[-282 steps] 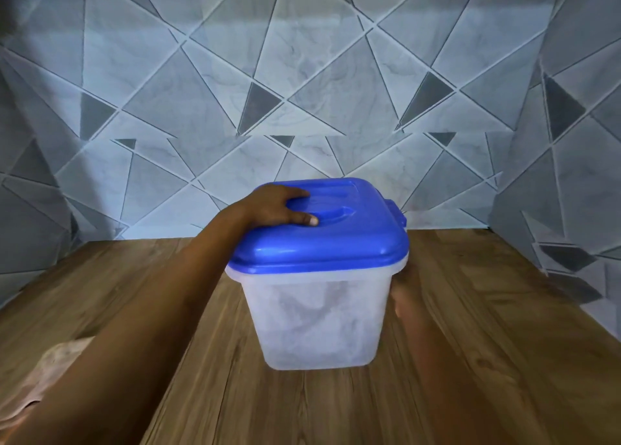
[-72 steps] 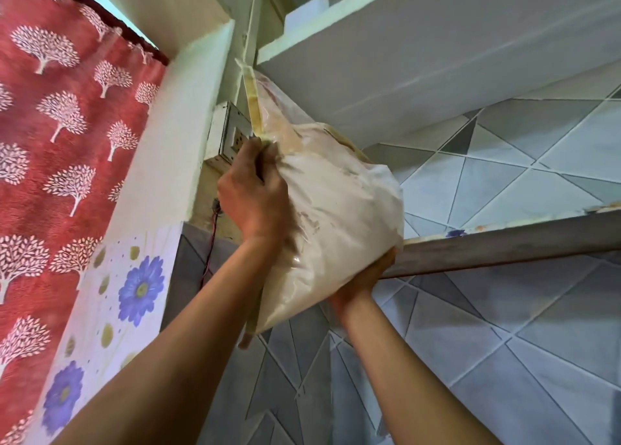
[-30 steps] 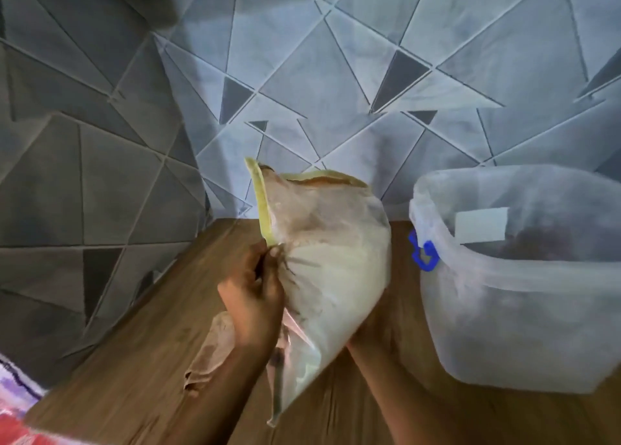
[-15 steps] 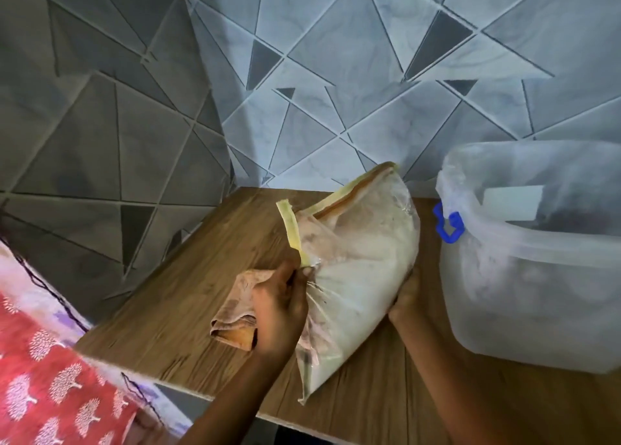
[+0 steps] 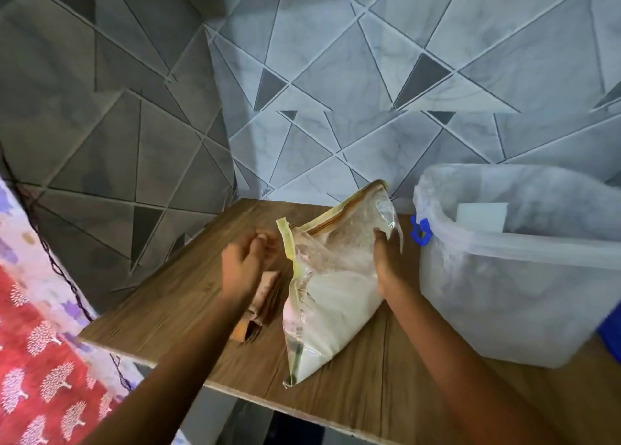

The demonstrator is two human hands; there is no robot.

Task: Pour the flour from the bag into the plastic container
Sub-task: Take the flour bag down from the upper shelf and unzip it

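Observation:
A clear plastic bag of flour (image 5: pixel 331 296) with a yellow zip strip rests tilted on the wooden table (image 5: pixel 188 290), its lower part white with flour. My right hand (image 5: pixel 386 259) grips the bag's right side near the top. Just left of the yellow strip, my left hand (image 5: pixel 243 266) hovers with fingers loosely apart, blurred, and is off the bag. To the right stands the translucent plastic container (image 5: pixel 517 286) without its lid, a blue latch (image 5: pixel 421 231) on its left rim.
A folded beige cloth (image 5: pixel 260 305) lies on the table under my left hand. Grey patterned tiled walls close the back and left. The table's front edge (image 5: pixel 235 391) is near; a red tree-print curtain (image 5: pixel 40 370) hangs at lower left. A blue piece (image 5: pixel 613 337) shows at right.
The bag has come down from a high shelf onto the table beside the lidless container. In the last half second my left hand let go of the bag's yellow edge; my right hand slid up its side.

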